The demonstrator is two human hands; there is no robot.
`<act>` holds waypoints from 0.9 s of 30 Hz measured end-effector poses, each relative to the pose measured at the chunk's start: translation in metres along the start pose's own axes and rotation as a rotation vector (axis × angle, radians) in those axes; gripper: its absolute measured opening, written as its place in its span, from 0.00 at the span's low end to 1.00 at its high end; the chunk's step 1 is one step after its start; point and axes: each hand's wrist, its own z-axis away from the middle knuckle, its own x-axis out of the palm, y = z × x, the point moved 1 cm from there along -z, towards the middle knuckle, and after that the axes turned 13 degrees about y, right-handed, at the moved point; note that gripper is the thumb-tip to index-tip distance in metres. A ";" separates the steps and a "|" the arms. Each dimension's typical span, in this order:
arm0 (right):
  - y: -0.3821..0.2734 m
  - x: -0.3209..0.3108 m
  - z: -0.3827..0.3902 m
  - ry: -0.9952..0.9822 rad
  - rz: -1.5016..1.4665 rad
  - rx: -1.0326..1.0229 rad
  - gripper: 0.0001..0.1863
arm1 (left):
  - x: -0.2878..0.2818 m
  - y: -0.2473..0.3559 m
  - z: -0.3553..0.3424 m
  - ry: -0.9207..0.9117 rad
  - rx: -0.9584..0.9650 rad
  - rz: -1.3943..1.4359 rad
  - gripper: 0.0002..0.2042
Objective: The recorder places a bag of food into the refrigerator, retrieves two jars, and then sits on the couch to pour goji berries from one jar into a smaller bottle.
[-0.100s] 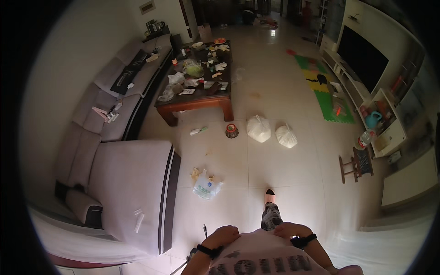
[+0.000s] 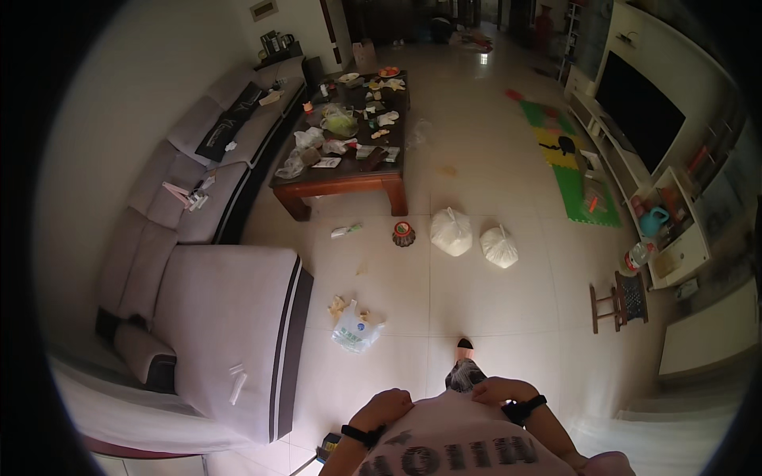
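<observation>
Fingers of the left hand are curled inward at the front of the pale pink shirt; those of the right hand are bent likewise at its opposite side, and whether either set is clamped on cloth cannot be told. Shirt located between and just below both hands, appearing to touch each; its upper visible edge runs crosswise from one to the other, so neither hand is nearer. Beyond that edge, a patterned trouser leg and one foot show over the tiled floor. Sofa edge noted to the left, low wooden stool well to the right; printed plastic bag lies ahead-left, two tied white bags farther ahead, with tile between these and the hands
</observation>
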 end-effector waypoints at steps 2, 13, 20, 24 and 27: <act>-0.003 -0.041 -0.019 -0.042 -0.020 -0.060 0.14 | -0.013 0.017 -0.023 -0.017 -0.051 -0.032 0.16; -0.032 -0.155 -0.120 -0.144 0.118 -0.174 0.22 | -0.019 -0.022 -0.093 0.325 -0.079 0.160 0.16; -0.093 -0.251 -0.155 0.252 0.038 -0.202 0.21 | -0.185 -0.046 -0.150 0.559 -0.093 0.616 0.12; -0.174 -0.328 -0.139 0.712 -0.311 -0.534 0.10 | -0.320 -0.043 -0.155 0.905 0.082 0.800 0.15; -0.270 -0.364 -0.099 0.961 -0.408 -0.817 0.15 | -0.425 -0.016 -0.142 1.095 0.319 0.589 0.24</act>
